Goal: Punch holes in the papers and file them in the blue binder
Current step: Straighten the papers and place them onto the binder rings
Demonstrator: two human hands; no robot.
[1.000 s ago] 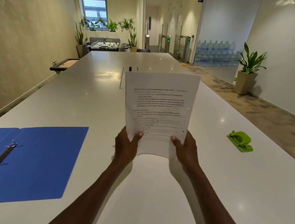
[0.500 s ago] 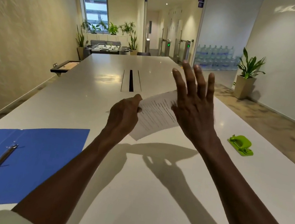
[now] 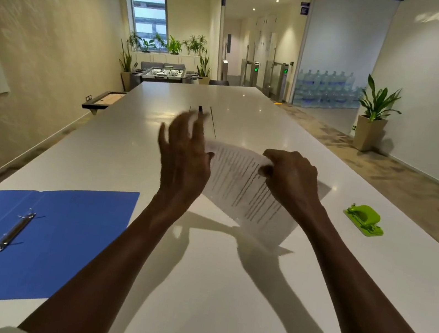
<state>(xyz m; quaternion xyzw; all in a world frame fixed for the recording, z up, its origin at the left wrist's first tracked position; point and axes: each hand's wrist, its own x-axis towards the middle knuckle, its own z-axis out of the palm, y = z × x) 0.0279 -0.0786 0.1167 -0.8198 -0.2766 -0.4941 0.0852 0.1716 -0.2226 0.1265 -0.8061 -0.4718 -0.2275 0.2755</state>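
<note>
A stack of printed papers [image 3: 248,194] hangs tilted above the middle of the white table [image 3: 219,297]. My right hand [image 3: 289,178] pinches the stack at its upper edge. My left hand [image 3: 185,157] is raised at the papers' left side, fingers spread and blurred, holding nothing. The blue binder [image 3: 34,240] lies open flat at the near left, its metal ring mechanism [image 3: 12,232] closed. A green hole punch [image 3: 364,219] sits on the table to the right of my right hand.
A dark cable slot [image 3: 201,111] runs down the table's centre beyond my hands. A potted plant [image 3: 373,119] stands on the floor at the right wall. The table's left edge runs close to the wall.
The papers passed from my left hand to my right hand and turned sideways. My left hand let go and lifted with fingers spread; my right hand, spread open before, now pinches the stack.
</note>
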